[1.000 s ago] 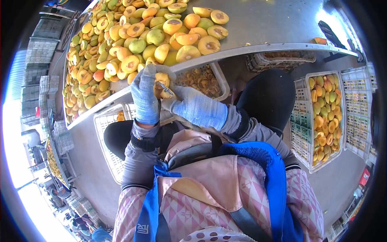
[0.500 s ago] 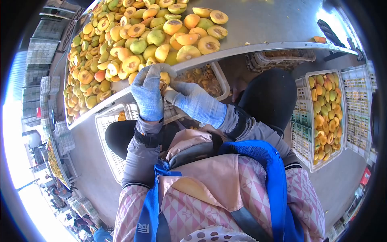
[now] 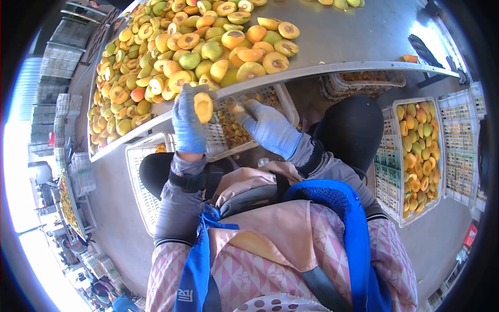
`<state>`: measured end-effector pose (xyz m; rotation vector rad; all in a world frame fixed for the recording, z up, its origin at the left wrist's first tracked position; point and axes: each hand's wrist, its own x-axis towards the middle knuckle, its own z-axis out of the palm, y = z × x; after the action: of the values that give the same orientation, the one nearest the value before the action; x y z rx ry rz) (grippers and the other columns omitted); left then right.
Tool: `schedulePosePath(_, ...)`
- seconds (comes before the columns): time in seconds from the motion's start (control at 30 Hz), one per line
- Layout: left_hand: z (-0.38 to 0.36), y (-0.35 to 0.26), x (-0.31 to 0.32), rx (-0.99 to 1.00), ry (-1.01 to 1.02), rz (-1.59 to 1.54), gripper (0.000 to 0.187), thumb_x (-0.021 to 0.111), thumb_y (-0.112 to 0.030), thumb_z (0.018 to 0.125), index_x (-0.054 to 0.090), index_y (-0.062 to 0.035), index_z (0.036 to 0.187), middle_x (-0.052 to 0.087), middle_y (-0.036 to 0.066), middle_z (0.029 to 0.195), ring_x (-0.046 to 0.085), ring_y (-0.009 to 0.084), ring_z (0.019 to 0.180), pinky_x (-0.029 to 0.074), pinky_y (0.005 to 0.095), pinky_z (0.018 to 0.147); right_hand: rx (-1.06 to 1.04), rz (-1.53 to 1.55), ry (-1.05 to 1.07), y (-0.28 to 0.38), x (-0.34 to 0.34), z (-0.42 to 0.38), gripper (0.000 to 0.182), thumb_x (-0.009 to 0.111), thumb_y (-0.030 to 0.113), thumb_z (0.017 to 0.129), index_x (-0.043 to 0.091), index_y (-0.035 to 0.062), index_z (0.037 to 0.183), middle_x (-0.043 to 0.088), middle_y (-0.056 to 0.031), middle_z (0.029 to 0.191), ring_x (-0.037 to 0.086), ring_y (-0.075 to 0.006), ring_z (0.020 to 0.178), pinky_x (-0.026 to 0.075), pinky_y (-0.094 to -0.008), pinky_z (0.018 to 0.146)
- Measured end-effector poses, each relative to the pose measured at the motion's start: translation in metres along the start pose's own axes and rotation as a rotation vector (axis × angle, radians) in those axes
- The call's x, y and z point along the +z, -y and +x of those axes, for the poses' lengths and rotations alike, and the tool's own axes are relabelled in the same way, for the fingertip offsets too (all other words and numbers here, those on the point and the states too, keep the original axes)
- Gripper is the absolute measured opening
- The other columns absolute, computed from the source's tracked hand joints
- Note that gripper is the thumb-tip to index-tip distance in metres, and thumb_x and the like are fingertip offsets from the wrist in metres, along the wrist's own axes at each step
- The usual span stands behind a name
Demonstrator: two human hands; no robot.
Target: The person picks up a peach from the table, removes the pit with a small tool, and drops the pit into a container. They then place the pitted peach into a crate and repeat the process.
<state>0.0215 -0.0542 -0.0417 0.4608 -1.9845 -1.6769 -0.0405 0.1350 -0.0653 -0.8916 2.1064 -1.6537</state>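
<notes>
My left hand [image 3: 188, 120], in a grey-blue work glove, grips a yellow peach half [image 3: 204, 107] upright, its hollowed cut face showing. To its right, my right hand [image 3: 269, 127] wears a matching glove. Its fingers are closed around a small brownish thing at the tips, too small to make out. The two hands are apart, just below the metal table's edge [image 3: 332, 66]. Behind them, many halved peaches [image 3: 182, 57] lie heaped on the table, several with stones in them. Under my hands is a white crate [image 3: 287, 101] holding brown stones and scraps.
A white crate of peach halves [image 3: 420, 151] stands on the floor at right, beside another crate [image 3: 461, 148]. One more white crate [image 3: 139, 182] is by my left knee. Stacked crates [image 3: 62, 57] line the far left. A dark glove-like item [image 3: 423, 46] lies on the table.
My hands have separated; the right one has drawn away to the right. The peach half in my left hand now shows its hollowed face. The view has shifted slightly.
</notes>
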Motion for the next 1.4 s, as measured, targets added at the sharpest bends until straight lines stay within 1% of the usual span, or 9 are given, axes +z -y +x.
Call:
schedulePosePath(0.17,-0.009,-0.052,-0.098,0.645,-0.034,1.236,0.03,0.062,-0.001,0.079,0.064,-0.0063,0.109,0.064,0.013,0.102,0.064,0.0254,0.082,0.053,0.0337,0.073,0.117,-0.211,0.078,0.019,-0.003,-0.005,0.037,0.057,0.032,0.092,0.056,-0.0023,0.105,0.064,-0.0254,0.077,0.063,-0.0428,0.075,0.05,-0.0476,0.066)
schedulePosePath(0.33,-0.047,-0.046,-0.244,-0.29,-0.289,0.718,0.022,0.056,-0.021,0.092,0.067,-0.0023,0.089,0.063,0.007,0.071,0.056,0.0141,0.06,0.046,0.0279,0.059,0.028,-0.3,0.106,0.017,0.001,-0.011,0.038,0.059,0.035,0.09,0.056,-0.0007,0.104,0.064,-0.024,0.072,0.063,-0.0421,0.071,0.05,-0.0483,0.063)
schedulePosePath(0.4,-0.056,-0.024,-0.299,-0.194,0.073,1.517,0.024,0.06,-0.025,0.091,0.067,-0.0034,0.096,0.066,0.01,0.081,0.063,0.0259,0.073,0.05,0.0347,0.07,-0.031,-0.342,0.094,0.015,0.003,-0.013,0.039,0.06,0.036,0.09,0.056,-0.0005,0.105,0.063,-0.0238,0.07,0.064,-0.0418,0.069,0.05,-0.0488,0.061)
schedulePosePath(0.5,-0.043,-0.025,-0.265,0.092,-0.107,1.623,0.031,0.065,-0.029,0.087,0.066,-0.0037,0.105,0.067,0.013,0.095,0.063,0.0333,0.087,0.049,0.0392,0.08,-0.024,-0.359,0.091,0.015,0.004,-0.011,0.04,0.059,0.036,0.09,0.055,-0.0008,0.105,0.063,-0.0236,0.069,0.064,-0.0412,0.068,0.05,-0.0487,0.06)
schedulePosePath(0.6,0.022,-0.028,-0.198,-0.018,-0.066,1.01,0.041,0.071,-0.029,0.081,0.064,-0.0041,0.113,0.066,0.012,0.103,0.064,0.0274,0.089,0.05,0.0361,0.081,0.076,-0.319,0.08,0.025,0.002,-0.007,0.04,0.06,0.035,0.09,0.055,-0.0014,0.106,0.064,-0.0238,0.071,0.064,-0.0404,0.069,0.05,-0.0474,0.061)
schedulePosePath(0.9,0.104,0.014,-0.048,0.148,-0.009,1.384,0.042,0.073,-0.029,0.075,0.062,-0.0044,0.107,0.066,0.01,0.098,0.062,0.0261,0.095,0.049,0.0349,0.084,-0.015,-0.233,0.025,0.024,-0.002,-0.003,0.038,0.055,0.031,0.093,0.054,-0.0026,0.109,0.065,-0.0227,0.077,0.064,-0.0402,0.073,0.051,-0.047,0.067)
schedulePosePath(1.1,0.053,-0.018,-0.036,-0.175,0.034,-0.024,0.049,0.069,-0.03,0.08,0.052,-0.0046,0.119,0.062,0.01,0.094,0.064,0.0184,0.072,0.051,0.0256,0.055,-0.066,-0.082,0.027,0.033,-0.001,0.004,0.038,0.056,0.028,0.093,0.052,-0.0022,0.116,0.065,-0.0225,0.078,0.064,-0.0394,0.072,0.051,-0.047,0.065)
schedulePosePath(1.2,0.027,-0.02,-0.034,-0.243,0.27,-0.305,0.045,0.057,-0.035,0.091,0.049,-0.0059,0.124,0.061,0.01,0.093,0.06,0.015,0.06,0.045,0.0206,0.045,-0.028,0.004,0.06,0.039,-0.001,0.01,0.042,0.06,0.026,0.091,0.051,-0.0038,0.119,0.064,-0.0269,0.088,0.063,-0.0436,0.081,0.05,-0.0451,0.068)
schedulePosePath(1.4,-0.004,-0.08,0.04,-0.442,-0.145,-0.399,0.047,0.035,-0.046,0.101,0.053,-0.0079,0.124,0.061,0.006,0.092,0.056,0.0105,0.064,0.04,0.0185,0.046,-0.102,-0.064,-0.029,0.037,0.006,0.007,0.035,0.056,0.03,0.093,0.053,0.0004,0.112,0.064,-0.0211,0.074,0.064,-0.039,0.069,0.05,-0.0476,0.063)
